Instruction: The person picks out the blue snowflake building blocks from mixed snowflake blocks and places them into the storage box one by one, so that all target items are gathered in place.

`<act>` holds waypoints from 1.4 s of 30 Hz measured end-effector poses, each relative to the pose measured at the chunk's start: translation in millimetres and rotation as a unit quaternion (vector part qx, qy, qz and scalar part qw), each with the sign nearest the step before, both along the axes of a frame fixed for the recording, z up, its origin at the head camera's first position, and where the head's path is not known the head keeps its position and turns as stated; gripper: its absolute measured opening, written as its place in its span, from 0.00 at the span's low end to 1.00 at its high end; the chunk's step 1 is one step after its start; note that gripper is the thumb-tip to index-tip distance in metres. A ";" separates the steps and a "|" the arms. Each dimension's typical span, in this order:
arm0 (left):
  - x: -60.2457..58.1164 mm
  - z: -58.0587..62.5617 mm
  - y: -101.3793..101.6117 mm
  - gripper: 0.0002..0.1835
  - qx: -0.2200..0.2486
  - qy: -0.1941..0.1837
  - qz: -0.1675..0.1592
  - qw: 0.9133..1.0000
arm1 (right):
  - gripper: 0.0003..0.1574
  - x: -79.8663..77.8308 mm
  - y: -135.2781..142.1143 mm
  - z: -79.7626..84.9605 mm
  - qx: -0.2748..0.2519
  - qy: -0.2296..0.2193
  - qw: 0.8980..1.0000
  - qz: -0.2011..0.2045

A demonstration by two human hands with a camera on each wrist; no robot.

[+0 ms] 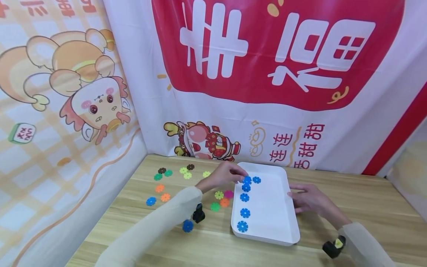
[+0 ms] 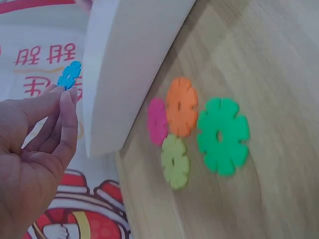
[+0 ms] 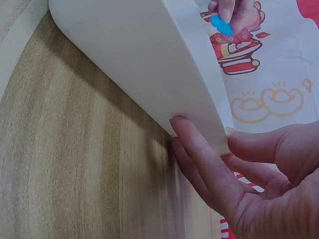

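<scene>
Between thumb and fingertips, my left hand pinches a blue snowflake disc, holding it above the far left part of the white tray. Inside the tray several blue snowflake discs form a column along the left wall, and another blue disc lies right of the column's far end. At the tray's right side, my right hand grips the edge; in the right wrist view its thumb is at the rim and its fingers press the outer wall.
Left of the tray lie a green disc, an orange disc, a magenta disc and a yellow-green disc. Farther left are more coloured discs, with a blue disc near the left forearm. A printed cloth hangs behind the table.
</scene>
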State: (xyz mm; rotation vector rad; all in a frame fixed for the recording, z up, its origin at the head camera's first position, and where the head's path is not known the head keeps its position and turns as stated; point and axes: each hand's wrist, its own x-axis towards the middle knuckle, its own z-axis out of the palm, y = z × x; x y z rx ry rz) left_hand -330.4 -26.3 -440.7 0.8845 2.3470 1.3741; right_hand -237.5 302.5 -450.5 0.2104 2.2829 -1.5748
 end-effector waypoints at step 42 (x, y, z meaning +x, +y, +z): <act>-10.7 -10.4 57.9 0.12 -0.115 0.005 0.009 0.993 | 0.36 -1.8 -1.8 0.9 0.019 0.009 1.000 0.007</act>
